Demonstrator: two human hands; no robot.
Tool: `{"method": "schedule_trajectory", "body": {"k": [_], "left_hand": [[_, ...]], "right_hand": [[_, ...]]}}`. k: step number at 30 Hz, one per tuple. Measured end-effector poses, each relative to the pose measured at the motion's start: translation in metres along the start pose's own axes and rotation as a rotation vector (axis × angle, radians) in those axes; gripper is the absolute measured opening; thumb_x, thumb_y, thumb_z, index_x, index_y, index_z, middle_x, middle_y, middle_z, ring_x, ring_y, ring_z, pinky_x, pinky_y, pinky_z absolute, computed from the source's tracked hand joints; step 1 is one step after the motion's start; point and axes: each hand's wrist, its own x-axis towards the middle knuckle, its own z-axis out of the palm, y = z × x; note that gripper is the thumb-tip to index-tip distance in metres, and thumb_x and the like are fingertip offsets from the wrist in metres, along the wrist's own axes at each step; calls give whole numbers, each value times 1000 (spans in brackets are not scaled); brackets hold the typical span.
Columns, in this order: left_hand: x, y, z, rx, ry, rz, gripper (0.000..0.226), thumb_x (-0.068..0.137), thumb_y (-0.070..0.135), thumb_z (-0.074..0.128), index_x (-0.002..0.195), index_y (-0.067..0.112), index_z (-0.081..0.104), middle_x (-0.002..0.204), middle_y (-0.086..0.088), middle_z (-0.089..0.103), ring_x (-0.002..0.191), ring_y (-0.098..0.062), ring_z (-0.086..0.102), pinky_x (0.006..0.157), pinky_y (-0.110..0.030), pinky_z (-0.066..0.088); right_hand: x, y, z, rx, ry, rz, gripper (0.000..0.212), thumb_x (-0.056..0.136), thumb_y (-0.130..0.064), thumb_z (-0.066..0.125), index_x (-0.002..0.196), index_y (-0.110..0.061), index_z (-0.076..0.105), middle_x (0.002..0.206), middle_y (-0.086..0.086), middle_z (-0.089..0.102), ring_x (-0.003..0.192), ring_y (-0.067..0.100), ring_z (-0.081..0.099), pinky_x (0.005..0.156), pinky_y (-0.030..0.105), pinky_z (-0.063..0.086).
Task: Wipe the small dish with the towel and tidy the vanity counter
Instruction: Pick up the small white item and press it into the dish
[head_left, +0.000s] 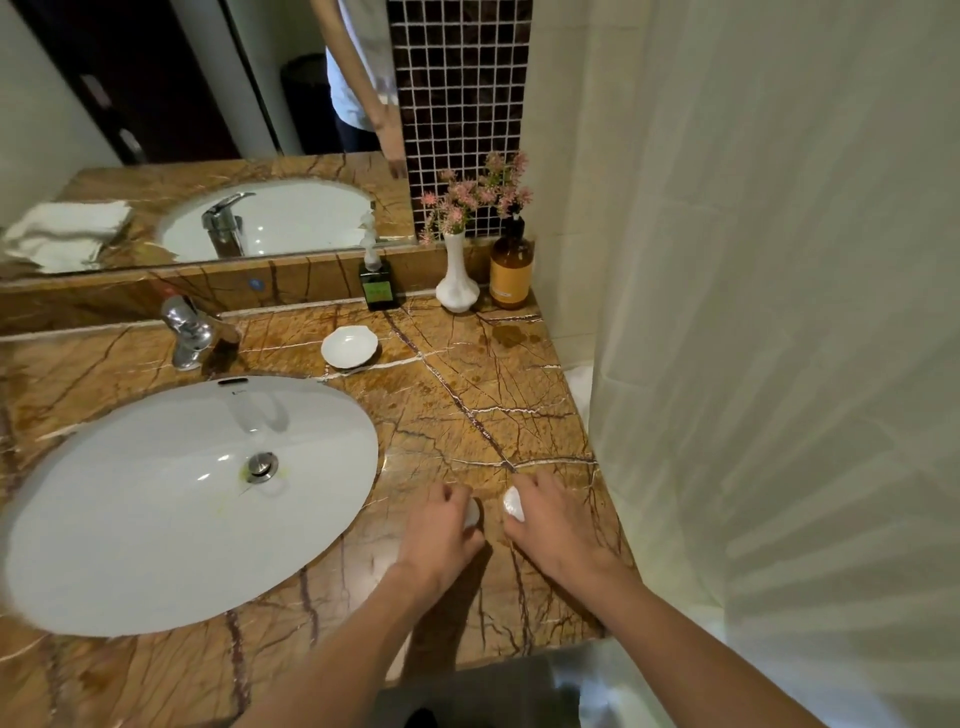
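Both hands at the counter's (467, 395) front edge, well in front of the small dish (349, 347) behind the sink (171, 499), left hand (439, 535) and right hand (545, 525) each curled around a small white object (513, 503); wiping apparently remains, no towel being held.

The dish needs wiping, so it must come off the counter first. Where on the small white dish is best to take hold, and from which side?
Probably pinch the scalloped rim of the small dish at its near edge, coming from the front. It sits upright, shallow and empty, with bare counter before it; the faucet crowds its left.
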Motion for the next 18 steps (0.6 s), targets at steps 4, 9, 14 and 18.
{"method": "schedule_trajectory", "body": {"k": [4,9,14,18], "left_hand": [[13,-28,-35,-19,74,-85,53,79,40,62,126,19,50,119,-9,58,104,-23,53,91,-34,45],[41,-78,-84,-14,142,-174,56,79,41,60,126,14,50,115,-13,61,102,-31,55,88,-39,44],[85,-131,-117,-56,174,-215,50,76,37,63,118,12,54,110,-14,63,100,-31,56,86,-40,45],[130,-162,-132,-105,186,-203,55,72,34,65,121,12,54,114,-13,64,103,-30,57,88,-41,48]], "right_hand": [[24,-24,0,7,-8,-68,52,87,-31,64,134,-18,44,126,5,50,115,20,47,94,31,42],[70,-77,-1,0,-40,-137,50,87,-28,62,132,-15,45,129,8,48,120,25,45,100,35,40],[121,-124,3,7,-51,-151,46,91,-29,58,132,-14,44,126,8,49,116,25,47,97,36,43],[166,-152,6,46,-54,-117,45,91,-38,56,129,-14,48,127,8,50,118,25,46,97,37,41]]}}
